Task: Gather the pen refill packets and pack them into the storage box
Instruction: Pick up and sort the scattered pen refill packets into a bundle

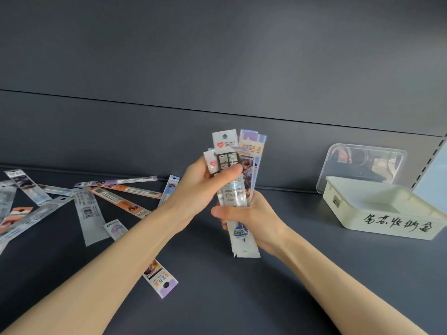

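Both hands hold one upright bundle of pen refill packets [235, 189] above the dark shelf. My left hand [200, 187] grips its upper half with the thumb across the front. My right hand [251, 218] clasps the lower half from behind. The cream storage box [377, 209], open and marked with black handwriting, stands at the right. Several loose packets [89, 209] lie fanned out on the shelf at the left, and one packet [159, 278] lies under my left forearm.
The box's clear lid [362, 165] leans against the back panel behind the box. A white upright with slots [433, 170] closes the shelf at the far right. The dark back panel [217, 68] rises behind everything.
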